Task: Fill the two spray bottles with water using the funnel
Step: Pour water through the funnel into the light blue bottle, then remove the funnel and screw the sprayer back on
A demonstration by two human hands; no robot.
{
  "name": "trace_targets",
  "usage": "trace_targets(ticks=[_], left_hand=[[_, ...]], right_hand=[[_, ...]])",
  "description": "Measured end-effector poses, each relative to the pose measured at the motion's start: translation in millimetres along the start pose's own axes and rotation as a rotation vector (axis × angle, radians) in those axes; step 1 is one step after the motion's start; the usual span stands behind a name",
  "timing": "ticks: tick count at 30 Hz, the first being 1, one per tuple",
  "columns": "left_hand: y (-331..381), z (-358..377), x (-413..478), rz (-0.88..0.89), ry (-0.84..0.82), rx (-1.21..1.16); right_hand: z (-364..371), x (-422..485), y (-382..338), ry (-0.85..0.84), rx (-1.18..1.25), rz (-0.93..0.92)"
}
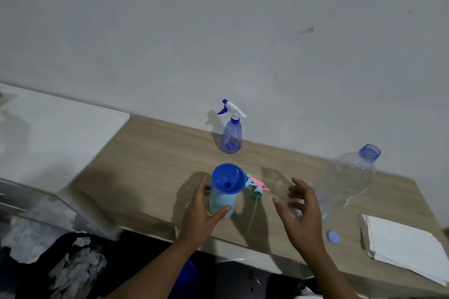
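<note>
Holding the pale blue plastic spray bottle (222, 202), neck hidden under the blue plastic funnel (228, 178), with left hand (198, 211) fingers curled round it, right hand (301, 213) blurry, fingers spread, gripping nothing.

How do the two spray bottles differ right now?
The pale bottle is opaque light blue; the far bottle is see-through blue. The pale bottle has its sprayer off, lying beside it, and the funnel in its neck; the far bottle wears its white-and-blue trigger. The left hand holds the pale bottle; the far bottle stands untouched by the wall. Both stand upright on the table.
</note>
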State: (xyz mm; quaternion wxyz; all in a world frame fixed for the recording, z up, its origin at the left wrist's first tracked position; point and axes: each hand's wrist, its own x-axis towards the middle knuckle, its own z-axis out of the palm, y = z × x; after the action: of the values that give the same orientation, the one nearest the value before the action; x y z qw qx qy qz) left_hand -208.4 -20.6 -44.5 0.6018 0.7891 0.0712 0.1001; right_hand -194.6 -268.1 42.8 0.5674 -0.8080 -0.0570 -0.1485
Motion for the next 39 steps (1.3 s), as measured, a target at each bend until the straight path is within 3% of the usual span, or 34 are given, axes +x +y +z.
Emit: trace_targets(ticks=[7, 14, 19, 27, 32, 39], left_hand=[[-23.6, 3.8, -1.9, -0.051, -0.107, 0.012], [-33.6, 2.9, 6.7, -0.018, -0.122, 0.049], [-45.5, 4.9, 11.7, -0.009, -0.138, 0.020], [-48.8, 5.5, 16.0, 0.038, -0.131, 0.003], [-50.2, 4.6, 17.6, 0.061, -0.129, -0.049], [-51.0, 8.7, 20.1, 0.032, -0.137, -0.079]], right_hand=[[63.9, 28.0, -23.9, -0.404, -0.042, 0.029], [85.3, 39.6, -26.3, -0.512, -0.068, 0.074], [91.7, 39.3, -23.0, -0.447, -0.019, 0.055], [88.2, 45.6, -27.8, -0.164, 0.143, 0.161], [61.9, 48.8, -23.1, 0.082, 0.202, 0.242], [27.2, 10.2, 18.9, 0.189, 0.114, 0.459]])
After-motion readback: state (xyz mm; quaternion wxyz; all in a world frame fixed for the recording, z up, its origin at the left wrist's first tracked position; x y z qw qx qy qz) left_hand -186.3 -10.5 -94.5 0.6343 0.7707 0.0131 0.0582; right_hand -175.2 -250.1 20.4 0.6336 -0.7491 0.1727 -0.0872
